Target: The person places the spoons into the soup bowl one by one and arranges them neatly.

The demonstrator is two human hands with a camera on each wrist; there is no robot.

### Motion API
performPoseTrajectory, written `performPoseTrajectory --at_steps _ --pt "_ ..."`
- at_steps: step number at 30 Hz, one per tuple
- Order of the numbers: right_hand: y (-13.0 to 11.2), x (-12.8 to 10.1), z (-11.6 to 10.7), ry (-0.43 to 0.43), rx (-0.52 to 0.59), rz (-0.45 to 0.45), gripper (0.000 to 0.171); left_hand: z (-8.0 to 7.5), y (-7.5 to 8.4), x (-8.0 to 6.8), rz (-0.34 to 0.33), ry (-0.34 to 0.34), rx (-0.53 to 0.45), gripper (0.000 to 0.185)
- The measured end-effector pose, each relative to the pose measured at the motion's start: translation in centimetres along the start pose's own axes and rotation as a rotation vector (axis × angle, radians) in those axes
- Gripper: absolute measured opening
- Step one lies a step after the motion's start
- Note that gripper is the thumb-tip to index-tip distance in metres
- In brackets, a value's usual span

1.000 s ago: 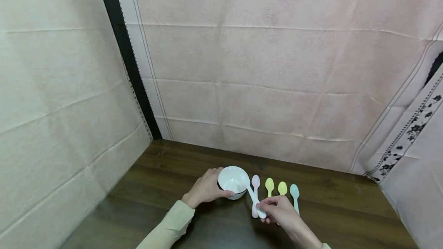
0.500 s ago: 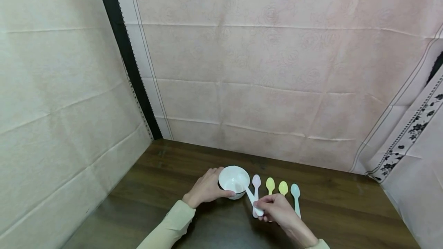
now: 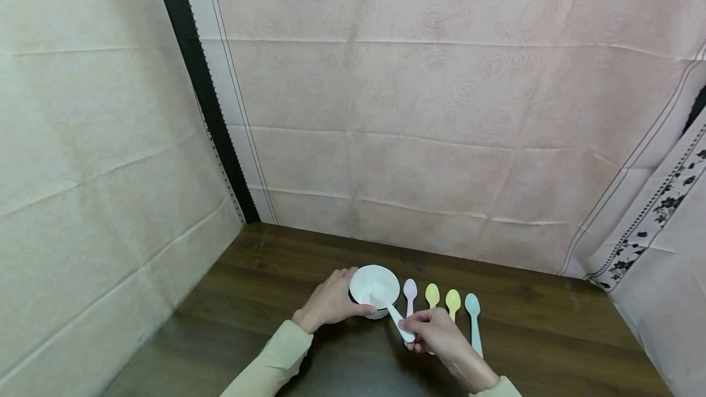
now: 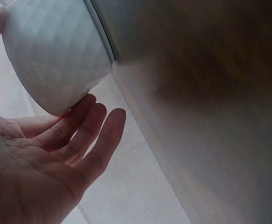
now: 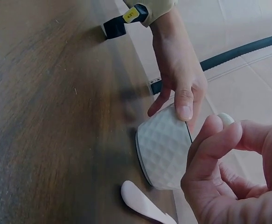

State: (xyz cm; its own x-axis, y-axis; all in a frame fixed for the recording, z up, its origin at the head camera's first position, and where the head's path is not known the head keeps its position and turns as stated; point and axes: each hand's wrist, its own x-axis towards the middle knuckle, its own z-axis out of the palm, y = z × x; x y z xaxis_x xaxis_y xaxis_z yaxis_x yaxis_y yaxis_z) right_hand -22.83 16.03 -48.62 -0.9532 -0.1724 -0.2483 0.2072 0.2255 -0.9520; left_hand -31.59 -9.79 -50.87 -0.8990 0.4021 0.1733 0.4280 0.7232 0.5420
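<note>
My left hand point(image 3: 331, 302) holds a small white bowl point(image 3: 368, 279) by its side, thumb near the front rim and fingers around the far side. In the left wrist view the faceted wall of the bowl point(image 4: 56, 51) lies against the fingers. With thumb and fingertips, my right hand point(image 3: 441, 336) pinches the handle of a white spoon point(image 3: 398, 322), whose head end reaches over the near rim into the bowl. In the right wrist view only the handle tip of the white spoon point(image 5: 226, 119) shows above the fingers.
To the right of the bowl a pink spoon point(image 3: 410, 290), two yellow spoons point(image 3: 432, 294) and a light blue spoon point(image 3: 472, 317) lie in a row on the dark wooden table point(image 3: 287, 262). My right hand covers some of their handles. Pale cloth walls point(image 3: 386, 170) enclose the table.
My right hand has moved slightly left with the white spoon, whose head has gone from the bowl's right edge to inside it. The left hand keeps its hold on the bowl.
</note>
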Motion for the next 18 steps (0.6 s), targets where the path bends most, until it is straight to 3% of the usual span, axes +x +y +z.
performPoseTrajectory --at_steps 18 --pt "-1.4 0.9 1.3 0.009 0.047 0.027 0.031 -0.1 0.1 0.0 0.012 0.002 0.010 0.097"
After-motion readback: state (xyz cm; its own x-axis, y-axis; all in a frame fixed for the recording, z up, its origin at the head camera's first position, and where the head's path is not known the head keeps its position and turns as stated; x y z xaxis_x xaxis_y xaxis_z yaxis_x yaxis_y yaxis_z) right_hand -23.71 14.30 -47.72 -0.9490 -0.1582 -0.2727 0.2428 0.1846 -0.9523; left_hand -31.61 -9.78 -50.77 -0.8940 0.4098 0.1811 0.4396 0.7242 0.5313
